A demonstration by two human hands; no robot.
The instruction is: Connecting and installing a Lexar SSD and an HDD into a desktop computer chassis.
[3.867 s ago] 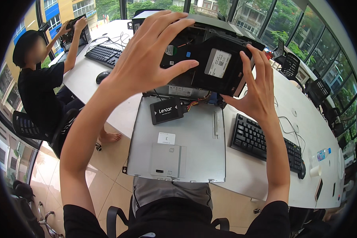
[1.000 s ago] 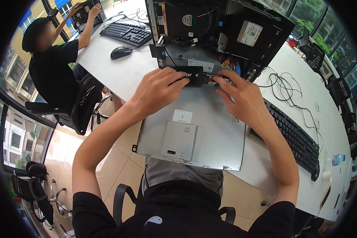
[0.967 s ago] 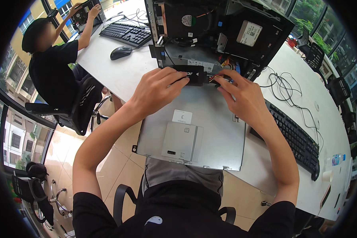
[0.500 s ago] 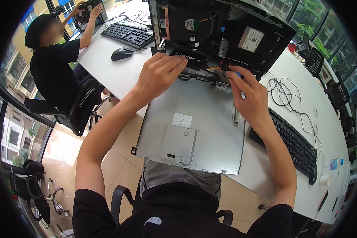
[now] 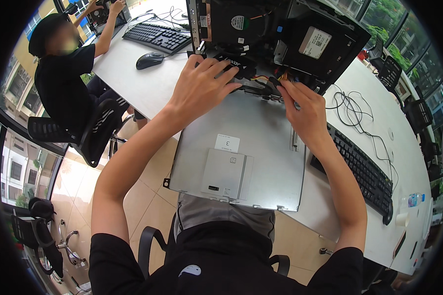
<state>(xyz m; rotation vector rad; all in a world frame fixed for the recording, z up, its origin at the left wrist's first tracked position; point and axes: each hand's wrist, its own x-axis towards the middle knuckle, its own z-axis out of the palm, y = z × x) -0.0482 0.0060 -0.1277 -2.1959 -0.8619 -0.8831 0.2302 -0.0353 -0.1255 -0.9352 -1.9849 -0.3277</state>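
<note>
Pinching is done by the right hand (image 5: 306,104), whose thumb and forefinger are brought together on a small black piece (image 5: 274,81) beside the red and yellow wires (image 5: 261,77) reaching toward the flat, black, rectangular drive (image 5: 246,68). By the left hand (image 5: 200,84), the drive is partly covered, the fingers laid across its face; whether it is clamped cannot be told. A second ago it was held level over the far edge of the smooth, grey metal panel (image 5: 261,147); now it is slanted and has been shifted farther off, to the lower part of the open black computer case (image 5: 193,24). The work is thereby judged to be moved from panel to case; no fastening is seen. Farther right, a long black keyboard (image 5: 362,169) is set on the white worktop (image 5: 320,201).
</note>
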